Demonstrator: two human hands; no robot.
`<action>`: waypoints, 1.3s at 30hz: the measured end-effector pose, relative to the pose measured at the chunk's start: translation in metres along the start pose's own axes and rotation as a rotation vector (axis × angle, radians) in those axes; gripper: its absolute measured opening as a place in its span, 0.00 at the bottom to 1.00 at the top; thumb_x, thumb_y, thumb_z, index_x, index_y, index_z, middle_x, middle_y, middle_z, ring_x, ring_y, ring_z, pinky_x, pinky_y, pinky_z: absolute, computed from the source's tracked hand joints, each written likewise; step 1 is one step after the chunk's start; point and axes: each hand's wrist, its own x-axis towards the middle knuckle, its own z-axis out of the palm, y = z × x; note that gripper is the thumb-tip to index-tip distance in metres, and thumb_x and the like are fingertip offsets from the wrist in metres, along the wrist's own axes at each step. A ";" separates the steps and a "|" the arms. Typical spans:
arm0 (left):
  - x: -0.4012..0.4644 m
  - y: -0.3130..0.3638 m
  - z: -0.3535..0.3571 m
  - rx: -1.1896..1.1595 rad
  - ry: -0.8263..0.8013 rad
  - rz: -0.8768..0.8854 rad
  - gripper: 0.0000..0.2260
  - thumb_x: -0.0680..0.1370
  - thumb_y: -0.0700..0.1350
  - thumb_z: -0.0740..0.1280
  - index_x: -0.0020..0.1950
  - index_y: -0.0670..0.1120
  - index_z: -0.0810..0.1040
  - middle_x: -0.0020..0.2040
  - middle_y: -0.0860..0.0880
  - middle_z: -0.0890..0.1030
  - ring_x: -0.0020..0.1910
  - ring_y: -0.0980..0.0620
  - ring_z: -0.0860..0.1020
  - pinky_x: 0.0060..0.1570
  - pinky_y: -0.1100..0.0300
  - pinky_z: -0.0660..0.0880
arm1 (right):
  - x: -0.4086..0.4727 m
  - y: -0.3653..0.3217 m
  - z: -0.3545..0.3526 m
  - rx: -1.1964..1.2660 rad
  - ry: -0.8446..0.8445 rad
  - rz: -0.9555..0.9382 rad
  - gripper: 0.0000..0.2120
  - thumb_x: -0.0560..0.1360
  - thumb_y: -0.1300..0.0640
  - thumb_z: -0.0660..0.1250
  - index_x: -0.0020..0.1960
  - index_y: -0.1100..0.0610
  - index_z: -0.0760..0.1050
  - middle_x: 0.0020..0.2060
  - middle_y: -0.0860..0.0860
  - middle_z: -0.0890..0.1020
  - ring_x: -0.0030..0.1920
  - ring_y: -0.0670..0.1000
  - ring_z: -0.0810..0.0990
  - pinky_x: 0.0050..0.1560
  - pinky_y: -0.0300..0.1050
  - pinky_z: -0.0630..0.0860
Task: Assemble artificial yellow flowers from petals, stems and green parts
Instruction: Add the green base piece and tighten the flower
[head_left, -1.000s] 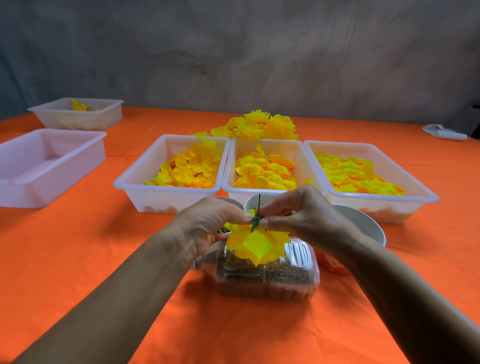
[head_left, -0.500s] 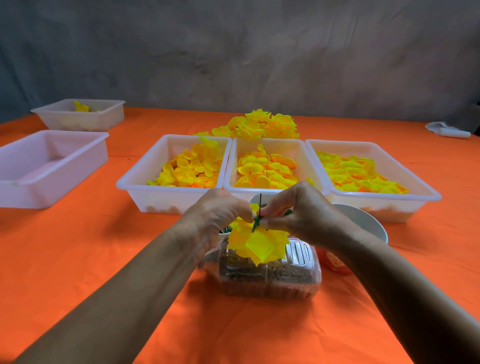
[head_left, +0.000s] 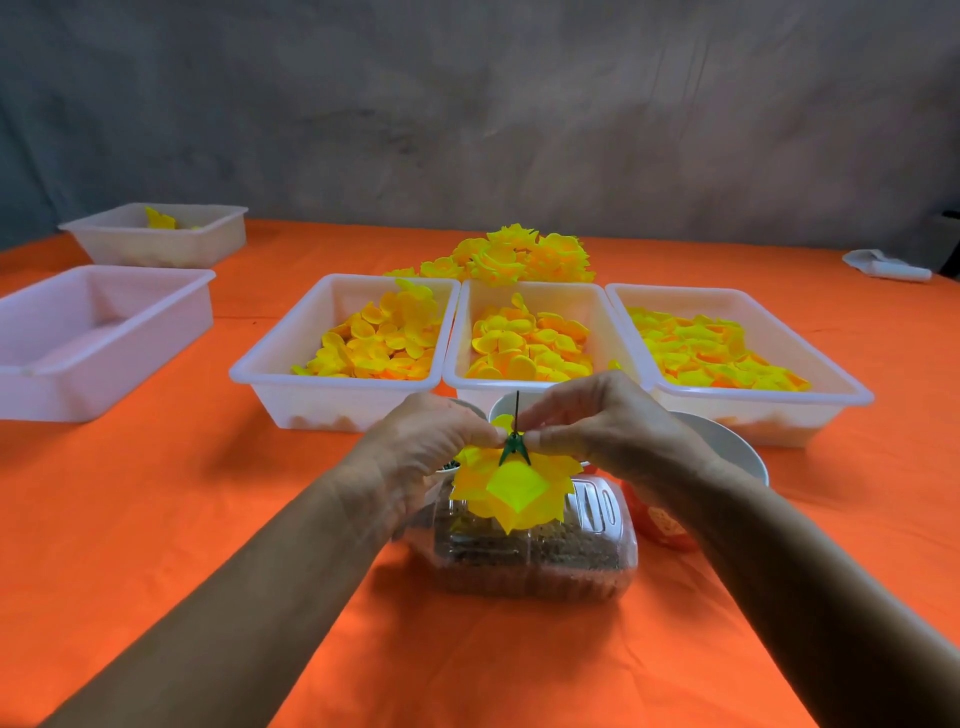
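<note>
A petalled flower (head_left: 511, 493) with green calyx (head_left: 514, 451) fitted is pinched by the left hand (head_left: 431, 447) and right hand (head_left: 597, 426); finished flowers (head_left: 519, 254) are piled behind, and loose petals (head_left: 524, 348) remain.

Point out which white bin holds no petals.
The near-left bin at the table's left edge. The three bins ahead are full of petals, and the far-left bin shows a few yellow pieces.

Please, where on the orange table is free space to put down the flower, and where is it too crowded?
Bare cloth lies left of the clear container, in front of the left petal tray, and along the near edge of the table. It is crowded behind the hands: three petal trays side by side, bowls, and the flower pile.
</note>
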 end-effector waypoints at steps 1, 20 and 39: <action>0.001 0.001 0.000 0.017 0.006 0.000 0.07 0.70 0.37 0.71 0.33 0.43 0.79 0.35 0.50 0.76 0.37 0.54 0.71 0.37 0.58 0.63 | 0.001 0.000 0.000 0.001 0.004 0.007 0.07 0.69 0.67 0.73 0.37 0.56 0.82 0.31 0.53 0.79 0.27 0.42 0.72 0.26 0.31 0.68; -0.001 0.001 0.007 0.269 0.042 0.170 0.10 0.69 0.32 0.68 0.28 0.42 0.76 0.55 0.46 0.80 0.57 0.47 0.77 0.59 0.50 0.74 | 0.007 -0.004 0.006 -0.449 0.048 -0.051 0.15 0.66 0.63 0.76 0.28 0.47 0.76 0.32 0.47 0.80 0.34 0.45 0.76 0.35 0.38 0.72; -0.016 -0.021 0.006 0.073 0.051 0.550 0.11 0.63 0.51 0.77 0.43 0.48 0.85 0.43 0.48 0.84 0.47 0.48 0.82 0.52 0.49 0.78 | -0.003 0.020 0.008 -0.188 0.121 -0.194 0.13 0.62 0.42 0.76 0.36 0.52 0.84 0.31 0.43 0.81 0.33 0.38 0.75 0.38 0.40 0.71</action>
